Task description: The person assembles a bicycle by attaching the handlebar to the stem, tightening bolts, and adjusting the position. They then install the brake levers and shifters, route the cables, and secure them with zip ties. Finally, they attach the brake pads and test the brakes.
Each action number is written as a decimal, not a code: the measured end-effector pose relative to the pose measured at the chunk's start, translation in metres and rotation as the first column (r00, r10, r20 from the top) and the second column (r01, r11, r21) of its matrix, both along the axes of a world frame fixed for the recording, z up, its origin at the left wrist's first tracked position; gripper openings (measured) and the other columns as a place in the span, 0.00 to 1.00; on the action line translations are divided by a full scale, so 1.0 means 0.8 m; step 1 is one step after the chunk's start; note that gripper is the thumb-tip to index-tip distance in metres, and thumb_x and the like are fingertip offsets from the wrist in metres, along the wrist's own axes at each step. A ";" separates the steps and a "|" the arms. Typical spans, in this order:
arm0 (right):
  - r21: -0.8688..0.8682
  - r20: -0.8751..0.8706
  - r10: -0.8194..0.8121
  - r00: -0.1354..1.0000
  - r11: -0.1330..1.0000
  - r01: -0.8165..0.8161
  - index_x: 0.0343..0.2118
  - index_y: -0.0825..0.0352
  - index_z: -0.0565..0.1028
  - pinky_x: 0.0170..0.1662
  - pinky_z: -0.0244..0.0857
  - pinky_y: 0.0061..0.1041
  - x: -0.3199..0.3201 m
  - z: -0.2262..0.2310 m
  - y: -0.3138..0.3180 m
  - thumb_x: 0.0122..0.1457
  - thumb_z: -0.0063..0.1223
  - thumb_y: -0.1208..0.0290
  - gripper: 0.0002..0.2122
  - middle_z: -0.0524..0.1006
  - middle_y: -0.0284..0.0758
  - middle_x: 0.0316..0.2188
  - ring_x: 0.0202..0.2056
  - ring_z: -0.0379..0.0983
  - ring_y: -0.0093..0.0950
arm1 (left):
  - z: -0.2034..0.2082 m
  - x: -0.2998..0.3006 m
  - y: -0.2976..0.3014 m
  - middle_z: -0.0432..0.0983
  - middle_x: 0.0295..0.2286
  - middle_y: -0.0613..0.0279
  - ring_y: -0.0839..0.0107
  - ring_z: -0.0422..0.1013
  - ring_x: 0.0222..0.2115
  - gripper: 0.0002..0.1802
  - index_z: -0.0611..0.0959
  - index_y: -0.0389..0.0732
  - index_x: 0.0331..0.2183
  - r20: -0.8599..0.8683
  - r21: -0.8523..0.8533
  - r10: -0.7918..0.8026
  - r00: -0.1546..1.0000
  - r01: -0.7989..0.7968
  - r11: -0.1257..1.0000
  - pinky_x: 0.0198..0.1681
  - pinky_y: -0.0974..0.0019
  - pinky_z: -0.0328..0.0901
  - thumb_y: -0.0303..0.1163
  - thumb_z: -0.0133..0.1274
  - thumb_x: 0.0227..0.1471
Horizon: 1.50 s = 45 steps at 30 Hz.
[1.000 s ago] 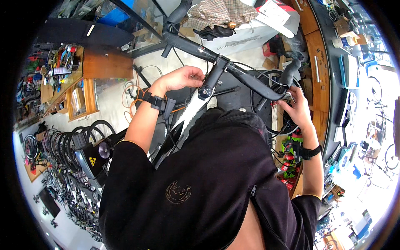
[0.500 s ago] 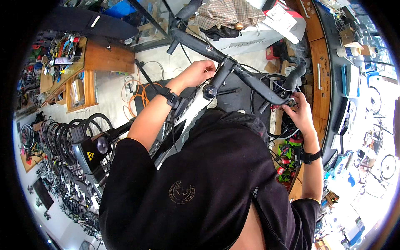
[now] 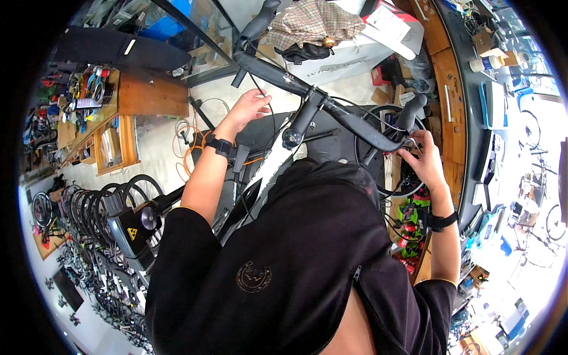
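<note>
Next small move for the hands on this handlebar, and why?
Probably close the left hand onto the handlebar to steady it. That hand is open with fingers spread just beside the bar by a thin cable, not gripping, while the right hand has its fingertips at the lever area under the right grip. Bracing the bar would likely help that fine work.

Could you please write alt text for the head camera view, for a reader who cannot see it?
A person in a black top works on a bicycle's black handlebar: the left hand is open beside a thin cable, the right hand fingers the right grip end. Bicycle wheels line the floor at left.
</note>
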State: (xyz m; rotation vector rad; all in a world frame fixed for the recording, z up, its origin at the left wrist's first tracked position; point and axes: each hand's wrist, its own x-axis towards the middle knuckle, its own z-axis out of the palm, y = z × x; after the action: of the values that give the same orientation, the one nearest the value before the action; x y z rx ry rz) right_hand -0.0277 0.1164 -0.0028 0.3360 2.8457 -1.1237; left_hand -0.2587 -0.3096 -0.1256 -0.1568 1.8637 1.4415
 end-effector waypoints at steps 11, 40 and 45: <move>-0.216 0.063 -0.175 0.982 0.959 0.185 0.54 0.69 0.59 0.36 0.66 0.19 0.036 -0.016 0.014 0.57 0.64 0.72 0.28 0.79 0.35 0.38 0.34 0.73 0.18 | -0.012 -0.015 0.015 0.77 0.38 0.66 0.76 0.73 0.38 0.14 0.76 0.45 0.45 0.057 0.010 -0.074 0.996 0.073 0.997 0.41 0.69 0.67 0.39 0.55 0.60; -0.396 0.045 -0.319 0.947 0.864 0.310 0.50 0.72 0.66 0.35 0.64 0.14 0.060 -0.037 -0.012 0.59 0.61 0.73 0.20 0.76 0.32 0.37 0.33 0.69 0.14 | 0.048 -0.003 0.066 0.76 0.47 0.61 0.70 0.71 0.50 0.18 0.77 0.37 0.51 0.083 0.477 -0.350 0.933 0.271 0.836 0.56 0.62 0.62 0.35 0.50 0.63; -0.320 -0.043 -0.273 0.961 0.915 0.246 0.53 0.73 0.67 0.38 0.67 0.16 0.034 -0.039 -0.005 0.61 0.60 0.70 0.21 0.77 0.34 0.37 0.35 0.72 0.17 | 0.084 0.001 0.085 0.77 0.45 0.55 0.66 0.74 0.47 0.16 0.78 0.35 0.50 -0.070 0.282 -0.321 0.944 0.328 0.902 0.56 0.60 0.66 0.30 0.47 0.63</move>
State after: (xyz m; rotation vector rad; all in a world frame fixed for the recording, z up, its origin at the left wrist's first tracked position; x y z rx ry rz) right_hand -0.0007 0.1127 -0.0341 0.6727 2.6846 -1.6496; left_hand -0.2577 -0.2416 -0.0582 0.3033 1.5795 1.4604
